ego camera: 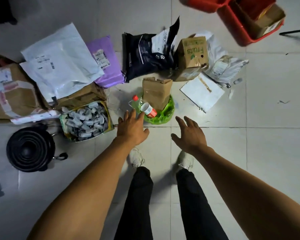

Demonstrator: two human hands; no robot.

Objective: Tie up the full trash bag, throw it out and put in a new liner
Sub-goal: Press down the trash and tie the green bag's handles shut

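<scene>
Both hands are reaching down w/ fingers spread wide, holding nothing. Left hand [132,129] is just by the bag's near rim; right hand [190,134] is a bit apart. The green trash bag [164,115] is sitting on the tile floor [267,118], stuffed w/ a cardboard box [157,93], red cup [148,110] & bottle [136,101]. Tying step is prob. starting; next, grab both rim sides & pull up.

2 open hands [132,126] [190,134] above green trash bag [163,116]
</scene>
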